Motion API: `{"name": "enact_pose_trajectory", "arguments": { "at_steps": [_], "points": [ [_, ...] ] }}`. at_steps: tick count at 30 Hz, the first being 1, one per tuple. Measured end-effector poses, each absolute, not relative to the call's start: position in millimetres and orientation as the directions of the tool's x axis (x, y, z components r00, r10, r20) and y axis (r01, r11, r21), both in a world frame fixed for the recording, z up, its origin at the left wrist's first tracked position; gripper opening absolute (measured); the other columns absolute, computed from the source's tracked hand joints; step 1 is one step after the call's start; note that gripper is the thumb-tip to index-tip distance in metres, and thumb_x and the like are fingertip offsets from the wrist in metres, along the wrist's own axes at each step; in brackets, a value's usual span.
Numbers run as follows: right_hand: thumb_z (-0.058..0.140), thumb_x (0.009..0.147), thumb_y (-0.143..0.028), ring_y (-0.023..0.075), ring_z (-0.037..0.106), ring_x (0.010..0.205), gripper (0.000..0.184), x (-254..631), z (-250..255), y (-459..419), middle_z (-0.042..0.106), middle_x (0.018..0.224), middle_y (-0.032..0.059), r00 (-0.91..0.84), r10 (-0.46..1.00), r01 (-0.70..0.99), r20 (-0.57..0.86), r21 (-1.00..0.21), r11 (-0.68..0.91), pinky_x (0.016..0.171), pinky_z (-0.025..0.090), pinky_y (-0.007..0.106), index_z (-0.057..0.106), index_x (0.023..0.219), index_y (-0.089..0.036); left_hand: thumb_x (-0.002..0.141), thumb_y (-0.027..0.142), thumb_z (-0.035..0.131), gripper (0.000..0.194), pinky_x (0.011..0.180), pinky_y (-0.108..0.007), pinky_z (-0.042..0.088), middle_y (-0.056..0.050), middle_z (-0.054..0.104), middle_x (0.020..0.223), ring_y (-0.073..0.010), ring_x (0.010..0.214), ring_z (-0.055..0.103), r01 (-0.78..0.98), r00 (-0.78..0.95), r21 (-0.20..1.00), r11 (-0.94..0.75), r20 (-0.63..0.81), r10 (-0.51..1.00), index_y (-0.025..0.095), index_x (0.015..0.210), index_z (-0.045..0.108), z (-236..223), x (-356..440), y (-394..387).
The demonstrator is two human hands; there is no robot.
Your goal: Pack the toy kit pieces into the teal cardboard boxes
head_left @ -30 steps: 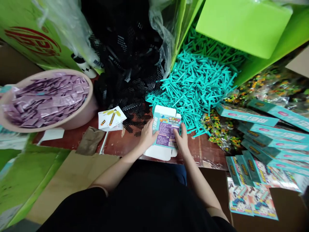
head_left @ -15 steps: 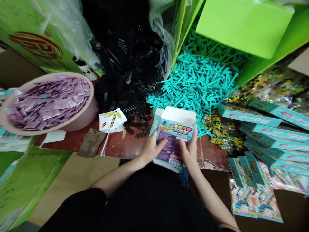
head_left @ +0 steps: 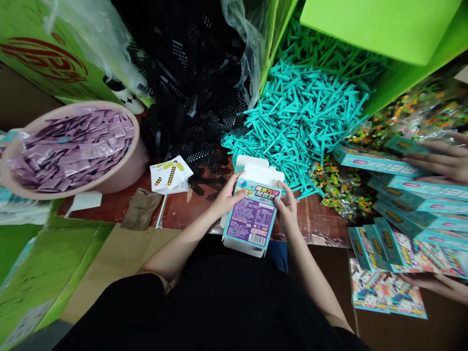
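Both my hands hold a small teal and purple printed carton (head_left: 251,218) over the near edge of the red-brown table (head_left: 183,209). My left hand (head_left: 227,196) grips its upper left corner and my right hand (head_left: 287,207) grips its upper right corner. The carton's white top flaps (head_left: 260,171) stand open at the far end. Beyond it lie a heap of teal plastic sticks (head_left: 303,114) and a heap of black mesh pieces (head_left: 199,114).
A pink basin of purple sachets (head_left: 69,148) sits at the left, with printed cards (head_left: 170,174) beside it. Teal boxes (head_left: 380,163) and flat cartons (head_left: 387,265) pile up at the right, where another person's hands (head_left: 440,161) reach in. Bags of coloured bits (head_left: 338,190) lie between.
The carton has been turned and opened up in my hands, its top flaps now raised. Another person's hands have come into view at the right.
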State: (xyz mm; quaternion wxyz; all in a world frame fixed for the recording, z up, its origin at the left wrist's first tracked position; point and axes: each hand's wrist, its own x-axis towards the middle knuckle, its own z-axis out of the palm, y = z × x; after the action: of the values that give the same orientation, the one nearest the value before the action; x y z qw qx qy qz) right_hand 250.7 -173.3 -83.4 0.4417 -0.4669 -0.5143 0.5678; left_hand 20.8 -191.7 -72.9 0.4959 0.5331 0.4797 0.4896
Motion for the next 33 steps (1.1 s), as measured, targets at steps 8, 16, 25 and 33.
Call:
{"name": "enact_pose_trajectory", "arguments": {
  "at_steps": [8, 16, 25, 33],
  "points": [
    [0.061, 0.083, -0.064, 0.0259, 0.064, 0.088, 0.049, 248.0, -91.1, -174.1, 0.068, 0.086, 0.0059, -0.168, 0.986, 0.104, -0.012, -0.995, 0.006, 0.083, 0.052, 0.039, 0.058, 0.061, -0.021, 0.088, 0.052, 0.051, 0.047, 0.064, -0.025, 0.035, 0.003, 0.039, 0.061, -0.0127, 0.064, 0.043, 0.203, 0.285, 0.972, -0.115, 0.053, 0.957, 0.019, 0.056, 0.04, -77.4, 8.7, -170.4],
    [0.068, 0.082, -0.056, 0.0291, 0.066, 0.112, 0.05, 247.1, -59.7, -174.7, 0.071, 0.12, 0.0099, -0.178, 0.984, 0.132, 0.013, -0.991, 0.037, 0.096, 0.052, 0.044, 0.064, 0.122, -0.026, 0.091, 0.052, 0.051, 0.046, 0.07, -0.029, 0.043, -0.003, 0.052, 0.075, -0.017, 0.073, 0.052, 0.335, 0.173, 0.896, -0.292, 0.246, 0.954, 0.018, 0.06, 0.05, -52.7, 12.8, -187.9],
    [0.07, 0.081, -0.058, 0.0305, 0.07, 0.108, 0.035, 257.8, -40.8, -172.1, 0.075, 0.114, 0.009, -0.358, 0.934, 0.102, 0.001, -0.994, 0.04, 0.096, 0.054, 0.048, 0.08, 0.085, -0.024, 0.091, 0.047, 0.06, 0.034, 0.098, -0.037, 0.053, -0.008, 0.076, 0.11, -0.0217, 0.106, 0.07, 0.225, 0.168, 0.93, -0.292, 0.258, 0.951, 0.021, 0.109, 0.071, -48.2, 15.3, -206.5],
    [0.087, 0.066, -0.048, 0.0247, 0.074, 0.088, 0.039, 257.3, -24.5, -161.8, 0.079, 0.099, 0.0056, -0.506, 0.815, 0.152, -0.283, -0.959, -0.238, 0.084, 0.059, 0.041, 0.081, 0.099, -0.027, 0.083, 0.032, 0.072, 0.02, 0.084, -0.035, 0.058, -0.006, 0.078, 0.098, -0.0211, 0.091, 0.074, 0.204, 0.24, 0.978, -0.042, -0.008, 0.971, 0.017, 0.095, 0.076, -10.6, 3.9, -201.3]
  ]
}}
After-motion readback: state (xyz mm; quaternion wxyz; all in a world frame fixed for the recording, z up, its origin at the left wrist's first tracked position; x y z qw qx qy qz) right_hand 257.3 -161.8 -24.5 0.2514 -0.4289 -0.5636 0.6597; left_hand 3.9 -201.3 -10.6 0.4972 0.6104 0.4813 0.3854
